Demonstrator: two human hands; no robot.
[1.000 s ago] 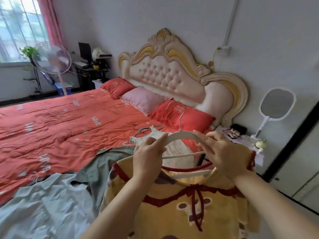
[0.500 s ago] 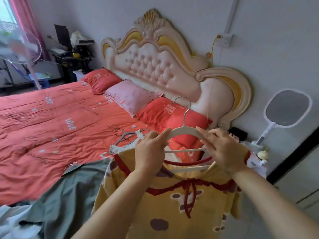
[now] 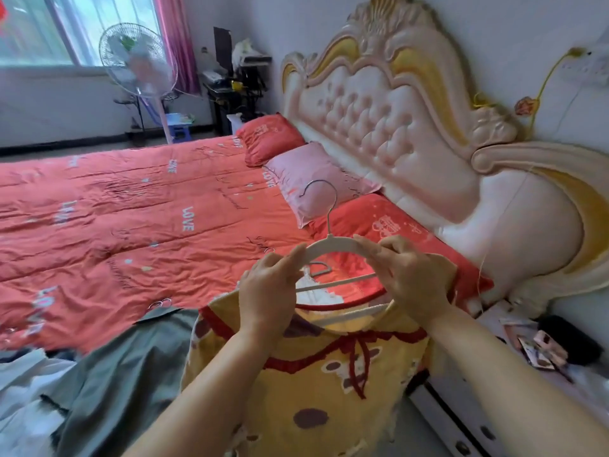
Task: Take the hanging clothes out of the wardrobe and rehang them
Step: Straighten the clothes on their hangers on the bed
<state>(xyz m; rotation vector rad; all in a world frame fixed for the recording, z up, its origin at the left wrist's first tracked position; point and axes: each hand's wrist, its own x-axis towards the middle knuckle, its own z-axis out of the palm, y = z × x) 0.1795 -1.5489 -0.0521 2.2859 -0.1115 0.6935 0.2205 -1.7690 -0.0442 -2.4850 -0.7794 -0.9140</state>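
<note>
Hanger [image 3: 333, 247] now before pink pillow [image 3: 309, 166]

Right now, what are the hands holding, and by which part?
Both hands grip the white hanger by its curved shoulders: left hand left of the hook, right hand right of it. The yellow top hangs from it.

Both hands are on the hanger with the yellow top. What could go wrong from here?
The yellow top hangs by a wide red neckline, and the ends of the hanger are hidden behind the left hand and right hand; a shoulder may slip off. It hangs beside the grey garment and might catch it.
</note>
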